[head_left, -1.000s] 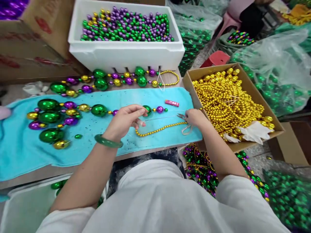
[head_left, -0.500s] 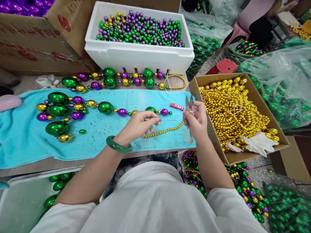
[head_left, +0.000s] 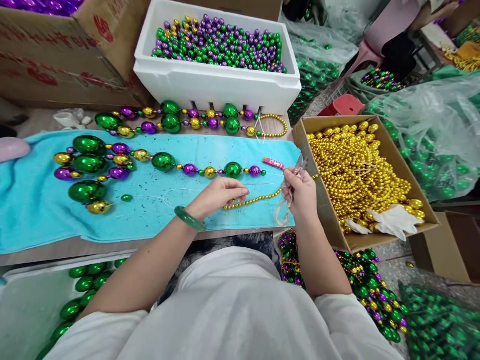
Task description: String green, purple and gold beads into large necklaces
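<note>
My left hand [head_left: 219, 196], with a green bangle on its wrist, pinches the near end of a thin strand of small gold beads [head_left: 255, 200] lying on a turquoise towel [head_left: 150, 210]. My right hand [head_left: 300, 189] is closed on small thread snips with a pale loop hanging below it, held just above the strand's right end. Behind both hands lies a string of large green, purple and gold beads [head_left: 165, 162]. A small red lighter [head_left: 273, 163] rests by my right hand.
A white foam box [head_left: 217, 87] of mixed beads stands behind the towel, with a finished bead string [head_left: 187, 122] in front. A cardboard box [head_left: 305, 137] of gold bead strands sits at right. Bags of green beads, cardboard boxes and a white tub with green balls surround the table.
My right hand has come down from a raised position with the snips, toward the gold strand's right end. The left hand keeps its pinch. The view has shifted slightly.
</note>
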{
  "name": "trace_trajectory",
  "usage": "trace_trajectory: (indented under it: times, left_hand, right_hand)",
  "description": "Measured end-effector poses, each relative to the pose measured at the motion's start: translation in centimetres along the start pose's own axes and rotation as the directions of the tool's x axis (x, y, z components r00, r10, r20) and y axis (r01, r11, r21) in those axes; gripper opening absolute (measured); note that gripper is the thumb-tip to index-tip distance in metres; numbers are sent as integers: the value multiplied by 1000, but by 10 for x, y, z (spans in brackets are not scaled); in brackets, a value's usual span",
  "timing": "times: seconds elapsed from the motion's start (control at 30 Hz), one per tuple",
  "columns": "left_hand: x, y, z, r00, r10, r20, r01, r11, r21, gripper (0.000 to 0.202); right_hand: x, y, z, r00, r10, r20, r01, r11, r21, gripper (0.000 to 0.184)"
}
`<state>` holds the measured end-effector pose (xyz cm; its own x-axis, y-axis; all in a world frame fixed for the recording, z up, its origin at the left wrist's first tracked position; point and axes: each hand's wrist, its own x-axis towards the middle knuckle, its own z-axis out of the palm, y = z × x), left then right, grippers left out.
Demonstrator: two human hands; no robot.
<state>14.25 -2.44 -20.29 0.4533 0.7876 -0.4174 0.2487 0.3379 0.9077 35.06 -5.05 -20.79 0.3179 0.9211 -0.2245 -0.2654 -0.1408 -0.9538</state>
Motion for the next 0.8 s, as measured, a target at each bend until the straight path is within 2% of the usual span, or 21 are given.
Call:
trace_trajectory:
  times: [0.1, 0.2, 0.3, 0.4, 0.57, 0.67, 0.8]
  left_hand:
    - [2, -7, 6, 999, -27, -42, 24, 996, -85, 26]
    - [0, -12, 20, 998, -52, -24, 48, 990, -136, 25]
    - [-3, -16, 36, 996, -67, 61, 73, 991, -112, 26]
    - [-6, -19, 50, 992, -65, 110, 70, 997, -43, 26]
    - [-7, -27, 65, 986, -33, 164, 16, 995, 102, 25]
    - [-8, -36, 69, 978, 6, 207, -42, 984, 172, 24]
    - [-8, -45, 72, 973, 37, 227, -88, 972, 217, 23]
  right_hand:
    - [-10, 9, -20, 997, -13, -78, 6, 997, -82, 35]
    - [-39, 26, -41, 992, -23, -126, 4, 988, -152, 41]
    - [-76, 43, -55, 994, 68, -82, -82, 981, -176, 44]
    - [-102, 56, -56, 978, 209, -5, -206, 963, -175, 39]
    - [-107, 65, -52, 925, 371, 76, -368, 928, -57, 37]
    - [-105, 66, -54, 911, 402, 94, -402, 915, -11, 36]
    - [-105, 67, -59, 915, 396, 81, -398, 917, 7, 34]
